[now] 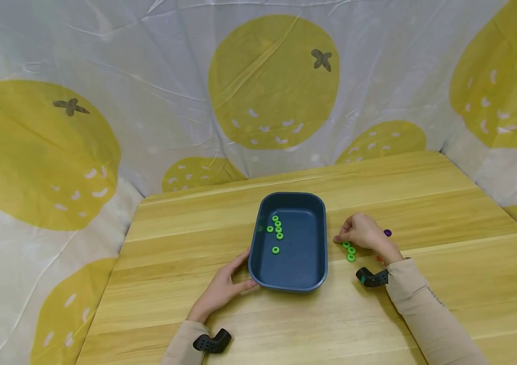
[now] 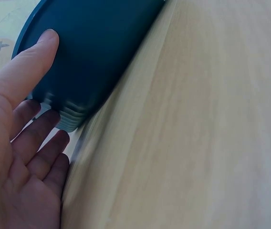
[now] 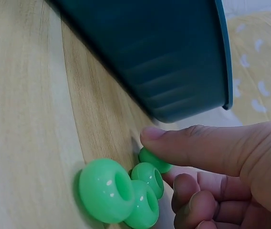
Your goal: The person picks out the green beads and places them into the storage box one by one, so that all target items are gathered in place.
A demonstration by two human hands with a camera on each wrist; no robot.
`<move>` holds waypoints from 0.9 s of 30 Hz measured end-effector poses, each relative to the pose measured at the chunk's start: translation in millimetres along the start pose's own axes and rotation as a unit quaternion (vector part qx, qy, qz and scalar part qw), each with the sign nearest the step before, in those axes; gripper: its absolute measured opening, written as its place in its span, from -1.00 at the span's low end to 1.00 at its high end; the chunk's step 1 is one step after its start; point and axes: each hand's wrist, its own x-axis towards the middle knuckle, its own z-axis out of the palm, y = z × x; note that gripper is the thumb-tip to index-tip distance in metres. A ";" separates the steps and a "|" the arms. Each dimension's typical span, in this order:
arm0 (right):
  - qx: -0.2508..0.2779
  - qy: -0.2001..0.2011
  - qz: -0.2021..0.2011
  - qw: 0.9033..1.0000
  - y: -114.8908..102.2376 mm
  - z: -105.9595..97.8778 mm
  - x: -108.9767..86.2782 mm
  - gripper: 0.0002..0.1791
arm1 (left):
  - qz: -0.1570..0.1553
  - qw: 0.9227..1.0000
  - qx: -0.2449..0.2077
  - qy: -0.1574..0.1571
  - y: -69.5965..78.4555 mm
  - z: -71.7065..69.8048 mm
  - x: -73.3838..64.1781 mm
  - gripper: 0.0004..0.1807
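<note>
A dark blue rectangular tray (image 1: 304,274) stands on the table, with several green ring beads (image 1: 278,230) lying inside toward its left side. My left hand (image 1: 222,291) holds the tray's near left corner; in the left wrist view its thumb (image 2: 42,52) lies against the outer wall and the other fingers bend around the corner. To the right of the tray, my right hand (image 1: 362,232) pinches a green ring bead (image 3: 152,161) with the thumb over it; the opposing fingertip is hidden. More green ring beads (image 3: 108,191) sit close beside it on the table.
A purple piece (image 1: 388,232) lies just right of my right hand. An orange-red piece (image 1: 380,258) is partly hidden by the right wrist. The wooden table (image 1: 185,233) ends at a fabric backdrop (image 1: 172,76) printed with yellow fruit.
</note>
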 end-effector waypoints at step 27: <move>0.019 0.005 0.019 1.000 0.8 1.5 0.3 -0.73 | 0.007 1.000 0.010 0.000 -1.0 0.3 0.8 -0.16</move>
